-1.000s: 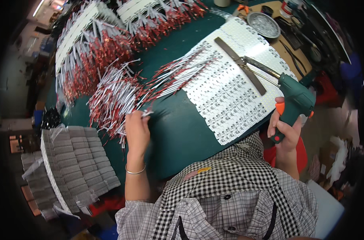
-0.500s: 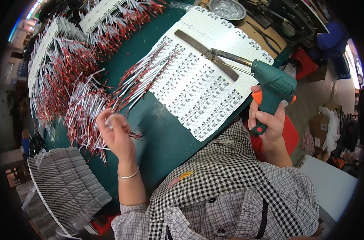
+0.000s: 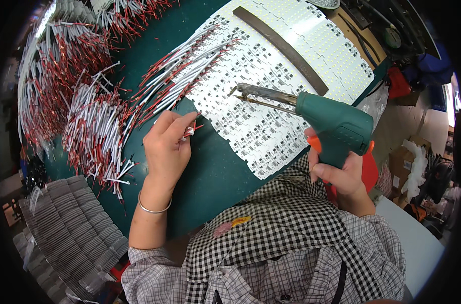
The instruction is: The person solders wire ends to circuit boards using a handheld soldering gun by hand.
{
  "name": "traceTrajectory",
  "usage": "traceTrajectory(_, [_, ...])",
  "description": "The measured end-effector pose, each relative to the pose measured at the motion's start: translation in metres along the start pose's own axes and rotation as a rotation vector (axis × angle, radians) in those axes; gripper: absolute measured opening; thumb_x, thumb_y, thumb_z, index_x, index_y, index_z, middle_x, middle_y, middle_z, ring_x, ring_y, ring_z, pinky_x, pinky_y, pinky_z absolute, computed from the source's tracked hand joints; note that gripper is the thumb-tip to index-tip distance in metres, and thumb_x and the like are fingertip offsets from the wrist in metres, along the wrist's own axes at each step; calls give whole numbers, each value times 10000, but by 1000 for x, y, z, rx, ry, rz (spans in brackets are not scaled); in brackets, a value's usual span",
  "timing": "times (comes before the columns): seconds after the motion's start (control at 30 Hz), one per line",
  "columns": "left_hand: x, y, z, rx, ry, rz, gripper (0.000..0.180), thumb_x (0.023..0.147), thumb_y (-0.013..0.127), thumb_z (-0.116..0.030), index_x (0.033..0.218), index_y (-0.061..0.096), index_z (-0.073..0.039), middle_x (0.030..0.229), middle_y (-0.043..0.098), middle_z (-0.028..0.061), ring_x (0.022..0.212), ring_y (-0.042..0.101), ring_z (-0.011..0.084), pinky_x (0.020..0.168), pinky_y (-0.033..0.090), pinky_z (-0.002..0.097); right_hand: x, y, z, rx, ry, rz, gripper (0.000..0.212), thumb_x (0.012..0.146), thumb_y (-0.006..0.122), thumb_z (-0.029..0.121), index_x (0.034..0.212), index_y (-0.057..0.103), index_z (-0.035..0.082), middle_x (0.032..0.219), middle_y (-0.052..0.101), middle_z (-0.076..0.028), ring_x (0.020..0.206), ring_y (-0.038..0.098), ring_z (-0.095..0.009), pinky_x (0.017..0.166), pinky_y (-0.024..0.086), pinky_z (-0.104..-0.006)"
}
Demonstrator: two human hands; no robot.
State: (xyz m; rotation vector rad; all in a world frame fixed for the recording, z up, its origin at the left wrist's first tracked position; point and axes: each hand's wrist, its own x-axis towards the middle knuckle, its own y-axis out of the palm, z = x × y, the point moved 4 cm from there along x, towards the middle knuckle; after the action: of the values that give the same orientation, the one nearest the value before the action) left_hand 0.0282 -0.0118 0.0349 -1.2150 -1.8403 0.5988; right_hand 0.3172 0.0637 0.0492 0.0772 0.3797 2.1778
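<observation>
My left hand point(image 3: 167, 144) is closed in a pinch on short wires point(image 3: 191, 130) whose red and white ends stick out past the fingertips, near the left edge of the white circuit board panel point(image 3: 261, 152). In my right hand point(image 3: 342, 175) is a green soldering gun point(image 3: 336, 126) with an orange trigger. Its dark metal barrel points left, and the tip hovers over the panel. Several red and white wires point(image 3: 174, 81) lie in rows along the panel's left part, reaching onto the green table point(image 3: 200, 197).
A dark curved bar point(image 3: 286, 48) lies across the panel. At the left are a heap of loose wires point(image 3: 91, 126) and larger wired bundles point(image 3: 63, 66). Grey stacked strips point(image 3: 73, 223) stand near left. Pliers point(image 3: 359, 38) and a metal dish point(image 3: 324, 2) lie at the far right.
The soldering gun's tip has come down and left, off the bar and over the panel's middle. My left hand has moved right from the wire heap, now with wires between its fingers. The view has shifted.
</observation>
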Motion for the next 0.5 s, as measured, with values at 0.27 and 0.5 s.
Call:
traceTrajectory(0.27, [-4, 10, 10, 132, 69, 31, 384, 655, 624, 154, 967, 696, -59, 718, 593, 81, 587, 591, 206, 540, 477, 291, 17, 13, -12, -249, 83, 212, 584, 725, 620, -80, 1277, 429, -74, 1281, 509, -209, 687, 593, -189, 519, 527, -269])
traceTrajectory(0.5, [-3, 10, 18, 123, 78, 53, 323, 682, 639, 124, 950, 660, -56, 749, 626, 91, 611, 616, 223, 528, 478, 311, 23, 19, -12, -165, 321, 82, 623, 713, 610, -91, 1299, 398, -64, 1294, 489, -220, 720, 595, -196, 525, 550, -277])
